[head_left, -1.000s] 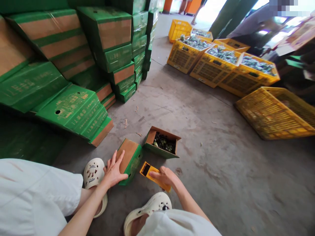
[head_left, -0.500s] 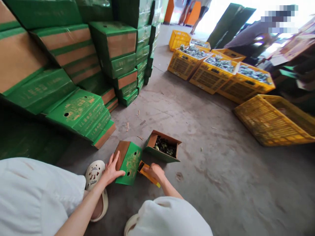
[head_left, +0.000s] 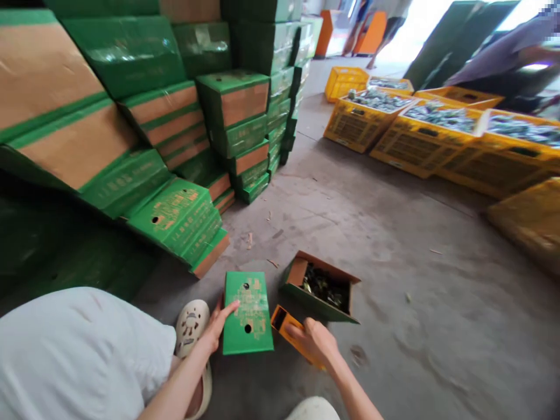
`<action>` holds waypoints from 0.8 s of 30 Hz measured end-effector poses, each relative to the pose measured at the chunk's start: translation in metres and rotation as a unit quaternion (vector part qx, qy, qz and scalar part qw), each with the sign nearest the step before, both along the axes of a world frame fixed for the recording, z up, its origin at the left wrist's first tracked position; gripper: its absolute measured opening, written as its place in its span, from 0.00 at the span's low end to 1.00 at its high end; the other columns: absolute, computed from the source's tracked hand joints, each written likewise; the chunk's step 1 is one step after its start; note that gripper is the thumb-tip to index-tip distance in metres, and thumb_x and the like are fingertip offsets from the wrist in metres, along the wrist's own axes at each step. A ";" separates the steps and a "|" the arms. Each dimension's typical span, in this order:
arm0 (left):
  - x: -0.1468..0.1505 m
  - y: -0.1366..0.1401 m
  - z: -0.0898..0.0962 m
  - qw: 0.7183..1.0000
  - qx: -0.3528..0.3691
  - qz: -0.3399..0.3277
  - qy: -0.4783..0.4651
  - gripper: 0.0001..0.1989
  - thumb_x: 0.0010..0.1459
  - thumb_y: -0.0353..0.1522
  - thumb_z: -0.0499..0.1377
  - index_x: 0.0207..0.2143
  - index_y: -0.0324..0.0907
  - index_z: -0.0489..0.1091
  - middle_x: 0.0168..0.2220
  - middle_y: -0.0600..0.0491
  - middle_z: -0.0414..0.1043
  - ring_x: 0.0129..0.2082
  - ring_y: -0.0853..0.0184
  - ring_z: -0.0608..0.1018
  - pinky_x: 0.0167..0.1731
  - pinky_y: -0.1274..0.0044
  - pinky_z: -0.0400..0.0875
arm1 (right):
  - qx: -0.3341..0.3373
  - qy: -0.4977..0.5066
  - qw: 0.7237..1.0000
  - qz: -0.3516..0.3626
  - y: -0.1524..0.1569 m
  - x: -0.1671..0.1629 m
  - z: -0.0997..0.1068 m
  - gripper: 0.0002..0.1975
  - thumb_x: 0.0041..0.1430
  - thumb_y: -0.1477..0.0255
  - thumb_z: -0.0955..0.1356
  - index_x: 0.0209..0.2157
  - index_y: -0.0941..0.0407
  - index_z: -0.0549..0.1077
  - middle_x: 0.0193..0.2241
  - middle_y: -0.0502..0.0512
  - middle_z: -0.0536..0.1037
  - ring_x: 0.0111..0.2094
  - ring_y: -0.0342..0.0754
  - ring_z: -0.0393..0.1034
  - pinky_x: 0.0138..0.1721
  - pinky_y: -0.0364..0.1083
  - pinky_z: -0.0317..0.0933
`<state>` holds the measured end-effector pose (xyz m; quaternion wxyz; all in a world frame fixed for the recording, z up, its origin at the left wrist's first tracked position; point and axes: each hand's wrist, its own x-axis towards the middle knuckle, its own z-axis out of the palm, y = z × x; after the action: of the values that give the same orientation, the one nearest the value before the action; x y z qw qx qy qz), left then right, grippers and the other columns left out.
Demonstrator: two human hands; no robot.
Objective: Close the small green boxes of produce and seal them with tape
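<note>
A closed green cardboard box (head_left: 258, 312) with two round holes in its top is on the floor before me. My left hand (head_left: 219, 324) holds it at the left side, a finger lying over the top and the others mostly hidden. Just right of the box, my right hand (head_left: 315, 338) is wrapped round an orange hand tool (head_left: 291, 329) with a dark front end, which points at the box's right side. Its exact kind is unclear. Behind the tool, an open green box (head_left: 291, 286) contains dark, shiny, greenish small items (head_left: 326, 287), too small to name.
Stacked green and brown boxes (head_left: 175, 216) rise on the left. Yellow crates (head_left: 406, 143) full of small bluish-grey items line the right, with another yellow crate (head_left: 529, 221) nearer. A person (head_left: 503, 58) bends behind them. My shoe (head_left: 192, 326) is left of the closed box.
The closed box has turned, so its brown side no longer shows and its top faces me more squarely. My left hand has shifted along its left side. The whole view has swung left.
</note>
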<state>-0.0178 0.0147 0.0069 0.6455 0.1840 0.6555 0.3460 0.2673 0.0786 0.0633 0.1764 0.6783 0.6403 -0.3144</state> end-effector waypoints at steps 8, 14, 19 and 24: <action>0.001 0.002 0.074 0.967 -0.005 0.159 -0.200 0.41 0.54 0.59 0.59 0.58 0.38 0.72 0.43 0.41 0.84 0.46 0.45 0.85 0.48 0.55 0.80 | -0.025 0.312 0.941 -0.124 0.010 0.042 0.074 0.36 0.53 0.33 0.62 0.30 0.55 0.74 0.24 0.55 0.75 0.26 0.50 0.69 0.25 0.44 0.59; -0.084 0.061 0.223 0.982 0.149 0.113 -0.033 0.43 0.56 0.62 0.55 0.58 0.37 0.73 0.45 0.43 0.82 0.50 0.45 0.82 0.51 0.55 0.78 | 0.036 0.310 0.943 -0.111 0.016 0.027 0.130 0.36 0.51 0.34 0.63 0.29 0.55 0.73 0.22 0.52 0.70 0.25 0.47 0.64 0.24 0.43 0.57; -0.179 0.115 0.315 0.923 0.250 0.033 0.291 0.44 0.52 0.51 0.68 0.65 0.38 0.66 0.59 0.40 0.74 0.59 0.46 0.76 0.58 0.52 0.71 | 0.040 0.300 0.952 -0.036 0.011 0.012 0.125 0.34 0.55 0.36 0.62 0.30 0.56 0.73 0.24 0.50 0.70 0.26 0.46 0.63 0.25 0.42 0.54; -0.177 0.117 0.300 0.701 0.227 -0.048 0.675 0.44 0.57 0.58 0.61 0.70 0.48 0.61 0.74 0.39 0.48 0.73 0.35 0.50 0.65 0.42 0.50 | 0.046 0.286 0.957 -0.010 0.001 0.016 0.114 0.33 0.56 0.37 0.63 0.27 0.55 0.70 0.23 0.48 0.68 0.26 0.44 0.59 0.25 0.43 0.50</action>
<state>-0.1948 0.1317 0.3064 -0.0150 0.5400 0.8078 0.2359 0.2835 0.0795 0.1773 -0.0489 0.5741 0.6707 -0.4671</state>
